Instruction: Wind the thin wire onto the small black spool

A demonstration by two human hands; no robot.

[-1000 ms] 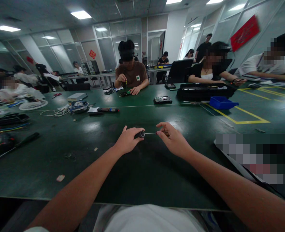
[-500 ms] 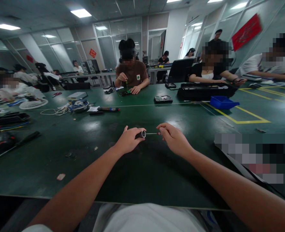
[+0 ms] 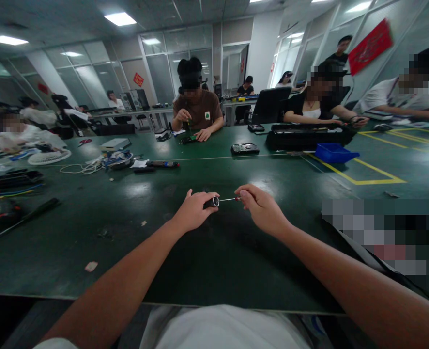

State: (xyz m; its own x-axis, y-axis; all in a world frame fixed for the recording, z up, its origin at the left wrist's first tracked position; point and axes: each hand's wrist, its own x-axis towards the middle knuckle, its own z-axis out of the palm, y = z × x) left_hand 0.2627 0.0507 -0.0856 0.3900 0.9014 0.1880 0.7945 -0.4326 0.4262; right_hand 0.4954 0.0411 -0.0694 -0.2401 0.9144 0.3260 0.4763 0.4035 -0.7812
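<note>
My left hand [image 3: 196, 211] is closed round a dark cylindrical part [image 3: 211, 202] with a bright ring at its right end. Most of that part is hidden behind my fingers, so its kind does not show. In my right hand [image 3: 258, 206] is a screwdriver [image 3: 229, 199], its red handle pinched between thumb and fingers. The thin metal shaft points left, with its tip at the ringed end of the cylinder; whether it goes inside I cannot tell. Both hands are held just over the green table [image 3: 214, 271].
Ahead lie a hard drive [image 3: 245, 149], a blue bin [image 3: 336, 153] and a long black device [image 3: 305, 137]. A pen-like tool [image 3: 163, 164] and bundled cables [image 3: 118, 159] are at the left. Across the table a person in brown [image 3: 200, 109] works on a circuit board.
The screwdriver's handle end has risen slightly, so its shaft tilts a little more. My left hand and the cylinder stay in nearly the same place.
</note>
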